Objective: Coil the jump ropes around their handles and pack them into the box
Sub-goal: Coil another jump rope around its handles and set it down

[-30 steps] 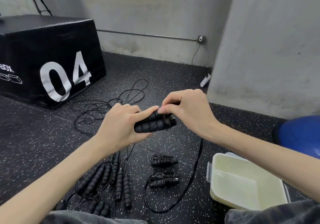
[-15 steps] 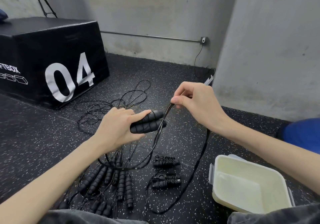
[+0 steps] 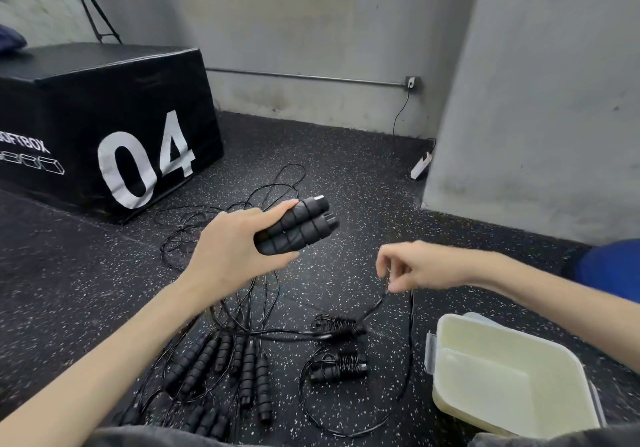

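Handles first: our left hand [image 3: 235,256] grips the pair of black ribbed foam handles [image 3: 299,226] side by side, long axis running from near-left up to far-right, ends clear of the fist; our right hand [image 3: 412,268] sits lower and to the right, pinching the thin black cord [image 3: 372,306]; the cord lies below and right of the handles, so we judge the next wrap must climb up-left; the cream plastic box [image 3: 568,356] waits near-right, open.

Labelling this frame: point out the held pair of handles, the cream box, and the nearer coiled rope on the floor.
held pair of handles [image 3: 301,226]: head view, on the lower handle's ribbed grip.
cream box [image 3: 446,349]: head view, on its left wall.
nearer coiled rope [image 3: 341,367]: head view, on the cord wraps.
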